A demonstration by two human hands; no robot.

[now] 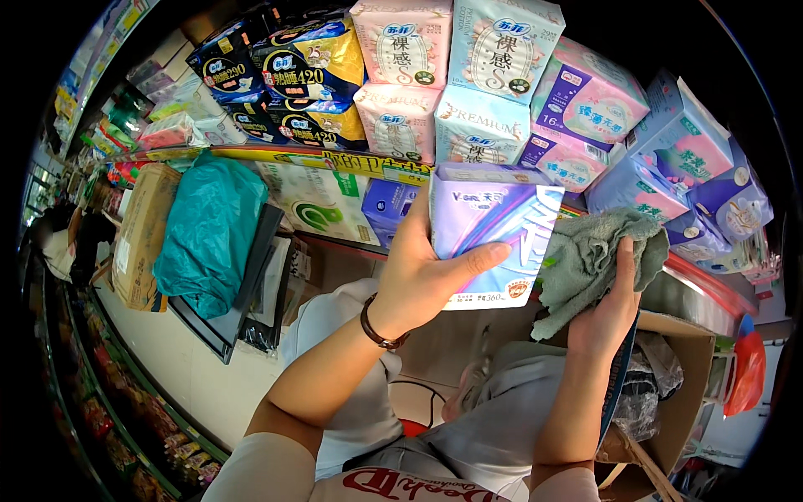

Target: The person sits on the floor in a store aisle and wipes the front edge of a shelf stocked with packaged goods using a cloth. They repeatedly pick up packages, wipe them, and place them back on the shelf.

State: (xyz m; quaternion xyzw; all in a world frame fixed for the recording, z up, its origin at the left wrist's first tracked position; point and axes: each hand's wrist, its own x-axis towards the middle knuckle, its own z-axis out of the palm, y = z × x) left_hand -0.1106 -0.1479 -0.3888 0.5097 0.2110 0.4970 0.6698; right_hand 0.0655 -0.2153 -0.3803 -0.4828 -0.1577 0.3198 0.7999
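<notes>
My left hand (pixel 431 266) grips a purple and white pack of sanitary pads (pixel 493 222), its thumb lying across the front. The pack is held up before the shelf, tilted a little. In my right hand (pixel 609 314) is a crumpled grey-green cloth (pixel 585 263), close beside the pack's right side. The fingers are partly hidden behind the cloth. Behind the pack stand stacked pale blue packs (pixel 502 50) and pink packs (pixel 401 46) on the shelf.
Dark blue and gold packs (pixel 309 63) fill the shelf's left part; pink and purple packs (pixel 590 92) its right. A teal plastic bag (pixel 213 238) lies by a cardboard box (pixel 142 238) at left. An open carton (pixel 690 360) with clear wrapping stands at lower right.
</notes>
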